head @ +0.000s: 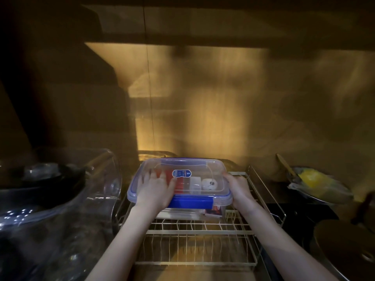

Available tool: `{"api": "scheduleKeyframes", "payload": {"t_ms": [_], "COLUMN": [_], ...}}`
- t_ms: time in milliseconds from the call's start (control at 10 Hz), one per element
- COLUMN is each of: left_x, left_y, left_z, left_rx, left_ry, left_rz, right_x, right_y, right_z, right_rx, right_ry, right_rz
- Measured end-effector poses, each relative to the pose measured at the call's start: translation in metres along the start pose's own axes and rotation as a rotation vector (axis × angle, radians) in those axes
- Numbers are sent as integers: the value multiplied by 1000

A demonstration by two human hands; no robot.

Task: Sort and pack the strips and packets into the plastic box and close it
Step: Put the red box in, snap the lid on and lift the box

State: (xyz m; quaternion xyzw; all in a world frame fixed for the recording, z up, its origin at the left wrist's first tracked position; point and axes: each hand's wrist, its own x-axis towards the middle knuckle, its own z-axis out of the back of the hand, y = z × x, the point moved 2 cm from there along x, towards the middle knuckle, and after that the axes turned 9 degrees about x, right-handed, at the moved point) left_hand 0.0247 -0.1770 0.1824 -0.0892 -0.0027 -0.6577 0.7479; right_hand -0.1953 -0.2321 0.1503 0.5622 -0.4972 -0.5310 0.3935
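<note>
A clear plastic box [194, 169] with a blue-trimmed lid sits on a wire rack [194, 232]. The lid is on, and its blue front latch [191, 201] is folded down. Through the lid I see red packets [180, 182], a white strip pack [195, 184] and a small white round item [210, 184]. My left hand [156, 188] lies flat on the lid's left front, fingers spread. My right hand [239, 189] grips the box's right edge. A small printed packet [213, 211] shows at the box's lower front, seemingly through the wall.
A large clear glass bowl [60, 199] with a dark pan behind it stands on the left. At right are a metal dish [320, 185] holding something yellow with a wooden spoon, and a round metal lid [345, 244]. A reflective wall rises behind.
</note>
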Motion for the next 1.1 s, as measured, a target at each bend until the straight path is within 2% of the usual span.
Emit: {"api": "scheduleKeyframes", "payload": {"t_ms": [200, 600, 800, 900, 1000, 1100], "left_x": [19, 37, 40, 40, 47, 53], "left_y": [1, 2, 2, -7, -15, -25], "left_z": [1, -3, -5, 0, 12, 43], "left_rx": [22, 74, 72, 146, 213, 61], "left_ry": [22, 29, 58, 131, 202, 58], "left_rz": [2, 29, 56, 111, 127, 63], "right_x": [23, 41, 33, 16, -21, -97], "right_y": [2, 14, 25, 48, 85, 140], "right_z": [-9, -25, -27, -24, -25, -11], "right_rx": [24, -104, -259, -300, -110, 68], "right_ry": [-58, -69, -59, -129, -106, -13], "right_rz": [-51, -23, 5, 123, 382, 715]}}
